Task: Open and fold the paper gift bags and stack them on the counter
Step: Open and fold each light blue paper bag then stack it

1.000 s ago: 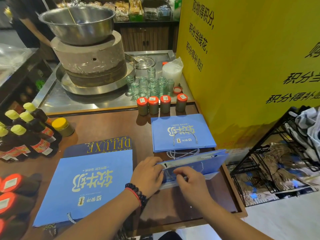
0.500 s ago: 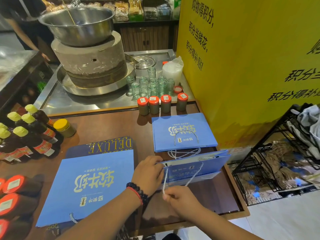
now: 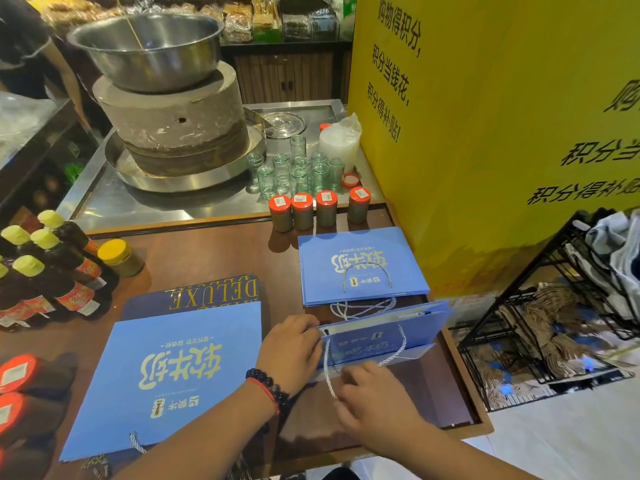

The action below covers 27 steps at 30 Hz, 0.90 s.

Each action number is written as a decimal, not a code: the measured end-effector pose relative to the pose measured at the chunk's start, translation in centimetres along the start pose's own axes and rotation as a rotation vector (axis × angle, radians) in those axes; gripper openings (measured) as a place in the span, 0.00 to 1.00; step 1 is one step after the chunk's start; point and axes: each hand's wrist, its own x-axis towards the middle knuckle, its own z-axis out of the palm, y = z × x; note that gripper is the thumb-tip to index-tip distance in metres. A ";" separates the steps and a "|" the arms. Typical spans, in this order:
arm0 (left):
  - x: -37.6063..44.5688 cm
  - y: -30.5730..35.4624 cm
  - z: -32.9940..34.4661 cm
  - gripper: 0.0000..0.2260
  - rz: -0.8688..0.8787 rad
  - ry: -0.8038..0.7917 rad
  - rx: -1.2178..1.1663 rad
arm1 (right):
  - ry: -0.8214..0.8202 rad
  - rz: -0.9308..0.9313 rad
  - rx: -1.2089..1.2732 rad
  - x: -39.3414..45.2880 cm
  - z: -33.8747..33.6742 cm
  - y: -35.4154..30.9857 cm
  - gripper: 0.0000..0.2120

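left hand (image 3: 292, 351): fingers curled on the bag's (image 3: 384, 336) left end
right hand (image 3: 372, 396): pinching its cord (image 3: 329, 372)
bag: standing between both hands
stack (image 3: 360, 268): just beyond it

A brown wooden counter (image 3: 207, 258) is hemmed in on three sides. Dark glass bottles with yellow caps (image 3: 45, 271) and a yellow-lidded jar (image 3: 119, 256) crowd the left edge; four red-lidded brown jars (image 3: 320, 211) line the far edge, with clear drinking glasses (image 3: 294, 171) and a grey stone mill (image 3: 173, 129) behind them. A tall yellow printed panel (image 3: 485, 133) walls off the right, above a black wire rack (image 3: 554, 317). Bare wood shows between the large flat blue paper bags (image 3: 166, 375) and the smaller blue stack (image 3: 360, 268), and along the near right corner.
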 end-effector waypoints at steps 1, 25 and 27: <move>-0.1 0.0 0.0 0.12 0.011 -0.005 -0.002 | 0.094 0.008 0.009 0.2 -0.6 0.2 0.12; -0.9 1.6 -0.5 0.15 -0.102 -0.024 -0.023 | -0.121 0.641 0.952 6.1 -8.8 12.0 0.07; -1.0 1.6 -0.5 0.14 -0.115 -0.042 -0.012 | 0.104 0.726 1.245 5.7 -9.0 12.6 0.07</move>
